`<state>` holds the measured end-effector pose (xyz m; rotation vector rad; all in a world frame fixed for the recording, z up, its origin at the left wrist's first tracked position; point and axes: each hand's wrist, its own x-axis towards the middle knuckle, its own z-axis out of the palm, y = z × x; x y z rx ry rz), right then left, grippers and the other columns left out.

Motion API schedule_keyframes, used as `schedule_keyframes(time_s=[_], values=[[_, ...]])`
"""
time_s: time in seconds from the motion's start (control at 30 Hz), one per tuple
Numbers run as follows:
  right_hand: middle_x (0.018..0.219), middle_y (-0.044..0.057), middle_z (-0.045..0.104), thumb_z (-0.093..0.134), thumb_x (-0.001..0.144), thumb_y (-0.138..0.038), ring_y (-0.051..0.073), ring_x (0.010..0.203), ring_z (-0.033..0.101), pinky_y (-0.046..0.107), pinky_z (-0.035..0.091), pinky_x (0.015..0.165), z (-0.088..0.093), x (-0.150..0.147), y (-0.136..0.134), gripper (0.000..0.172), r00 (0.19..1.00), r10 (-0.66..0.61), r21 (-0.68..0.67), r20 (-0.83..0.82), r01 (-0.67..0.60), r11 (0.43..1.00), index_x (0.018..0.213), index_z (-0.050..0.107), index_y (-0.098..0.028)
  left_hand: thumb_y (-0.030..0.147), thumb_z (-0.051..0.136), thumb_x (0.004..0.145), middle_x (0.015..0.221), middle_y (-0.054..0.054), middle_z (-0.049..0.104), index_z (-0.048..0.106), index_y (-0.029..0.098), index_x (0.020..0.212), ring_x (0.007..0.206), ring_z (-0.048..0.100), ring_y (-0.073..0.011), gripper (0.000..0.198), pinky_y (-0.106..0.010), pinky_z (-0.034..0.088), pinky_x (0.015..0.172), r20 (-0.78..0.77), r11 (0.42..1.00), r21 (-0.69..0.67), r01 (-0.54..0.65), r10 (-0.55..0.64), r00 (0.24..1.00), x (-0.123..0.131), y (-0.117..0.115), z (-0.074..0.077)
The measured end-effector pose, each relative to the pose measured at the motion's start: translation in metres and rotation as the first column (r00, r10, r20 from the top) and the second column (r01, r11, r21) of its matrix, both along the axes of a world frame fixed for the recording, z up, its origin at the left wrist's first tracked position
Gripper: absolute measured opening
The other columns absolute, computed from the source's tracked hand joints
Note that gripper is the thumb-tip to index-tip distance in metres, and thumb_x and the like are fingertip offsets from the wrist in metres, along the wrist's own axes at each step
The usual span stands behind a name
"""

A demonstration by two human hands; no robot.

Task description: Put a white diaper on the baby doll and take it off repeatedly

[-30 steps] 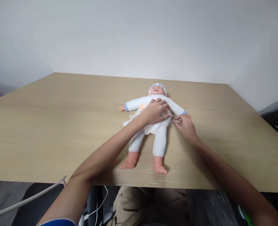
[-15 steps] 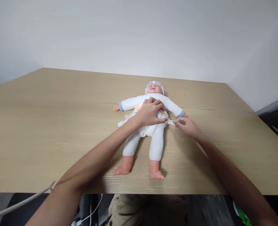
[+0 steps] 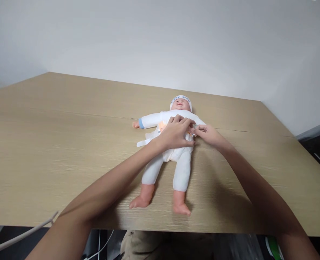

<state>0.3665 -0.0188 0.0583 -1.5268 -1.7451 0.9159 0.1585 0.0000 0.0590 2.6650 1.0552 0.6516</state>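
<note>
A baby doll (image 3: 183,172) in white clothes and a lettered headband lies face up on the table, feet toward me. A white diaper (image 3: 173,154) is around its hips. My left hand (image 3: 176,133) rests over the diaper's front at the belly, thumb apart from the curved fingers, hiding much of the front. At the diaper's right side, my right hand (image 3: 207,134) is closed in a pinch on the fastening tab, which its fingers mostly hide. On the left side the other tab (image 3: 143,143) sticks out loose over the table.
The wooden table (image 3: 67,162) reaches back to a pale wall (image 3: 160,43). A white cable (image 3: 21,234) runs past the front left edge, beside my left forearm. A black object (image 3: 317,141) stands at the right edge.
My right hand has moved inward and up, bringing the tab from stretched out sideways to against the diaper's front. My left hand stays over the belly. The view has tilted slightly.
</note>
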Motion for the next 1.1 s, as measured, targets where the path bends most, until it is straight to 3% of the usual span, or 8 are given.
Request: schedule_keyframes(time_s=[0.2,0.33,0.43,0.6,0.73,0.87,0.97,1.1], values=[[0.078,0.001,0.068,0.063,0.097,-0.052,0.019,0.074,0.063,0.032,0.049,0.071,-0.014,-0.016,0.003,0.034,0.999,-0.049,-0.038,-0.009,0.048,0.998,0.078,0.064,-0.023,0.047,0.085,0.084,0.137,-0.014,0.076,0.047,0.014,0.16,0.132,0.053,-0.0403,0.091,-0.054,0.041,0.115,0.013,1.0,-0.023,-0.01,0.011,1.0,0.0,-0.003,0.002],[0.103,0.008,0.079,0.063,0.103,-0.054,0.028,0.097,0.073,0.044,0.059,0.094,-0.03,-0.02,-0.025,0.031,0.991,-0.133,0.353,0.02,0.117,0.928,0.102,0.072,-0.024,0.04,0.08,0.084,0.141,-0.012,0.075,0.044,0.016,0.162,0.131,0.053,-0.04,0.089,-0.054,0.04,0.114,0.011,0.999,-0.044,-0.003,0.003,1.0,-0.001,-0.005,0.006],[0.138,0.014,0.076,0.058,0.108,-0.049,0.034,0.133,0.069,0.054,0.053,0.119,-0.041,-0.018,-0.047,0.038,0.995,-0.013,0.574,0.095,-0.044,0.818,0.135,0.072,-0.025,0.04,0.078,0.085,0.14,-0.013,0.076,0.044,0.018,0.162,0.13,0.053,-0.0404,0.087,-0.054,0.04,0.114,0.009,0.998,-0.059,0.009,-0.008,1.0,-0.001,-0.005,0.008],[0.178,0.013,0.047,0.045,0.114,-0.044,0.034,0.167,0.041,0.06,0.034,0.138,-0.06,-0.007,-0.056,0.063,0.952,0.144,0.552,0.272,-0.276,0.787,0.174,0.042,-0.025,0.038,0.078,0.083,0.139,-0.015,0.074,0.046,0.014,0.16,0.13,0.054,-0.0412,0.086,-0.055,0.04,0.115,0.017,0.999,-0.041,0.009,-0.008,1.0,0.0,-0.003,0.006],[0.18,0.01,0.044,0.036,0.117,-0.048,0.033,0.169,0.038,0.063,0.032,0.139,-0.072,0.001,-0.047,0.063,0.957,0.159,0.562,0.244,-0.273,0.781,0.177,0.039,-0.028,0.044,0.077,0.092,0.152,-0.017,0.067,0.044,0.018,0.161,0.136,0.057,-0.04,0.081,-0.057,0.036,0.121,0.088,0.998,-0.029,0.064,-0.061,0.994,-0.004,-0.009,0.011],[0.177,0.012,0.049,0.03,0.118,-0.051,0.033,0.167,0.042,0.064,0.034,0.137,-0.075,0.007,-0.046,0.065,0.978,0.103,0.596,0.181,-0.193,0.78,0.177,0.038,-0.026,0.051,0.061,0.107,0.154,-0.014,0.066,0.052,0.023,0.153,0.139,0.061,-0.0355,0.055,-0.053,0.038,0.123,0.255,0.999,0.026,0.028,-0.033,0.966,-0.03,-0.024,0.017],[0.174,0.012,0.052,0.032,0.118,-0.052,0.033,0.164,0.046,0.063,0.035,0.137,-0.064,0.006,-0.048,0.063,0.985,0.061,0.605,0.16,-0.146,0.783,0.175,0.041,-0.027,0.05,0.051,0.112,0.145,-0.012,0.07,0.06,0.023,0.142,0.135,0.062,-0.0333,0.042,-0.051,0.043,0.119,0.319,0.993,0.039,-0.109,0.091,0.943,-0.066,-0.031,0.004],[0.165,0.013,0.062,0.037,0.117,-0.056,0.034,0.157,0.053,0.061,0.039,0.134,-0.033,-0.013,-0.042,0.06,0.978,0.088,0.562,0.188,-0.18,0.807,0.168,0.051,-0.026,0.048,0.055,0.107,0.136,-0.014,0.072,0.064,0.022,0.13,0.131,0.061,-0.0348,0.036,-0.054,0.046,0.117,0.279,0.959,-0.021,-0.281,0.276,0.92,-0.116,-0.023,-0.034]])
